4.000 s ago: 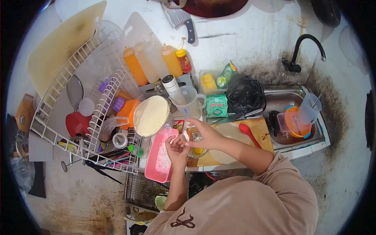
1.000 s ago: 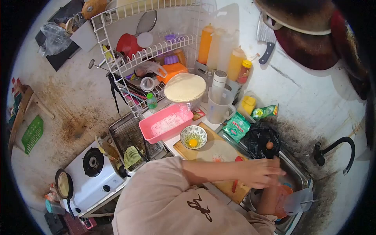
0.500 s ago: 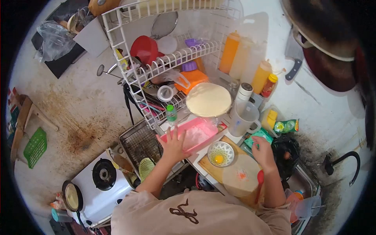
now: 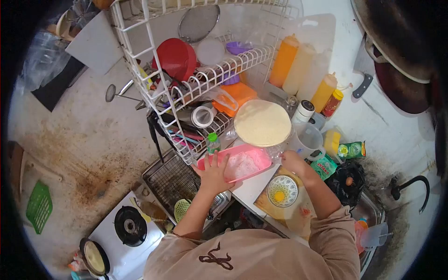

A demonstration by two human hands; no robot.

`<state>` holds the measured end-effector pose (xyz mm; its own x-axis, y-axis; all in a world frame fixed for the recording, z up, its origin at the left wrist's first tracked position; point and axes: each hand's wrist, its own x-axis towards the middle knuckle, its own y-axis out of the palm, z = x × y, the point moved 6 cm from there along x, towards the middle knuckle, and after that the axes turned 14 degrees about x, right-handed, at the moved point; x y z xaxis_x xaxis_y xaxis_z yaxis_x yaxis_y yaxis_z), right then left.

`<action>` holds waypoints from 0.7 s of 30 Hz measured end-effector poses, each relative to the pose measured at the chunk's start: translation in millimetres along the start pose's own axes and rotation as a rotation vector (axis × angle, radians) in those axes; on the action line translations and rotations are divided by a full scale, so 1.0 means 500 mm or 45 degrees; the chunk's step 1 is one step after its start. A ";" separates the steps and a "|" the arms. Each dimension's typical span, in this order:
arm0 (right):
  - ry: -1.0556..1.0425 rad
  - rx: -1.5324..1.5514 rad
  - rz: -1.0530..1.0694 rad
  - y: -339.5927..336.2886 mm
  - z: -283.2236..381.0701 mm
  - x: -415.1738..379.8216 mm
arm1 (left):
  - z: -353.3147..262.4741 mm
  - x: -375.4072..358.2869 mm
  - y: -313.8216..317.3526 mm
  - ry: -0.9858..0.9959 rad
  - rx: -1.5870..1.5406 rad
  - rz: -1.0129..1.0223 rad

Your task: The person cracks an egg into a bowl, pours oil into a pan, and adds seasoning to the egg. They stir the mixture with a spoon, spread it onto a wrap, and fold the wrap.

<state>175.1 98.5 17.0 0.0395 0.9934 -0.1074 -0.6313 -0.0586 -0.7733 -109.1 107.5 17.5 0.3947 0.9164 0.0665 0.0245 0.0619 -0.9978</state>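
Note:
My left hand (image 4: 213, 175) lies with spread fingers on the left end of a pink rectangular container (image 4: 256, 173). White powder (image 4: 243, 164) coats the inside of that container. Just past its right end is my right hand (image 4: 295, 162), fingers curled closed; whatever is in them is hidden. The hand is in front of a clear plastic measuring jug (image 4: 308, 140). Below it, a patterned bowl (image 4: 290, 204) with an egg yolk (image 4: 279, 196) in it sits on a wooden board (image 4: 266, 206). Behind the container rests a stack of pale round wrappers (image 4: 262, 122).
A white wire dish rack (image 4: 163, 93) stands at the back, a small green-capped bottle (image 4: 213, 142) at its foot. To the left is a white stove (image 4: 122, 254) with a frying pan (image 4: 94, 256). A black plastic bag (image 4: 346, 184) lies beside the sink (image 4: 373, 212) on the right.
My right hand has moved left, from beside the green packet toward the container's right end. My left hand stays on the container. The camera view has shifted.

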 end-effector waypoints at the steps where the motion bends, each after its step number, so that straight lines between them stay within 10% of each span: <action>1: 0.061 -0.029 0.010 0.001 0.003 0.007 | 0.006 0.003 0.000 0.008 -0.014 -0.010; 6: 0.053 -0.214 -0.018 0.084 -0.145 0.100 | 0.027 0.014 -0.007 0.023 -0.040 -0.082; 16: -0.213 0.607 0.030 0.122 -0.105 0.111 | 0.033 0.014 -0.025 0.052 -0.255 -0.155; 21: -0.050 0.438 0.092 0.091 -0.072 0.053 | 0.071 0.096 -0.060 -0.086 -0.250 -0.661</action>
<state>175.2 118.5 -43.3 -0.0406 0.9913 -0.1249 -0.8556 -0.0990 -0.5080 -123.3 163.8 50.8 0.2259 0.8091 0.5425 0.3730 0.4427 -0.8154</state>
